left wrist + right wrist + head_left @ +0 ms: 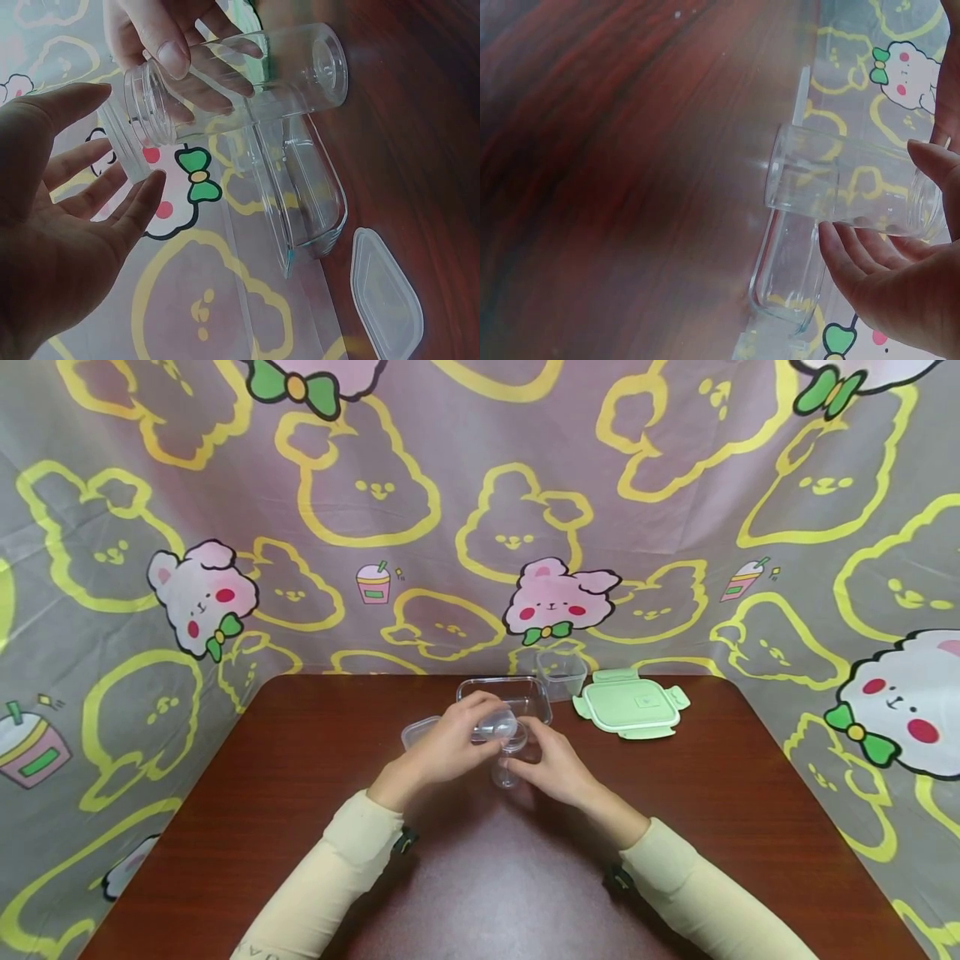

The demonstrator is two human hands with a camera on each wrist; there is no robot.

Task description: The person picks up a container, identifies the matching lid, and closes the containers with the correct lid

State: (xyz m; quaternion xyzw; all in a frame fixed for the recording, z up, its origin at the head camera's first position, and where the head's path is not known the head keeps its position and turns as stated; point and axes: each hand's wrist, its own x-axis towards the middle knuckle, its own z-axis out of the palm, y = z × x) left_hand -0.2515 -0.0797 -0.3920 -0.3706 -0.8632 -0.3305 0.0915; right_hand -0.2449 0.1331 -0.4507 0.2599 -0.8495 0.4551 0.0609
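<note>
A clear cylindrical jar (292, 71) with a threaded mouth stands upright at the middle of the table in the head view, its base low at the tabletop. My right hand (558, 768) grips it around the upper part, thumb on one side and fingers on the other. My left hand (457, 739) pinches a clear round lid (124, 142) by its edge between thumb and fingertips. In the left wrist view this lid is right above the jar's mouth, slightly tilted, with a narrow gap at one side. The right wrist view shows the jar's clear wall (855, 180) and fingers along it.
Behind the hands sits a rectangular glass container (542, 697), with a clear plastic tub (562, 681) beside it. A light green clip lid (630, 706) lies at the back right. Left of the glass container is a translucent plastic lid (417, 731). A patterned curtain (450, 560) surrounds the table.
</note>
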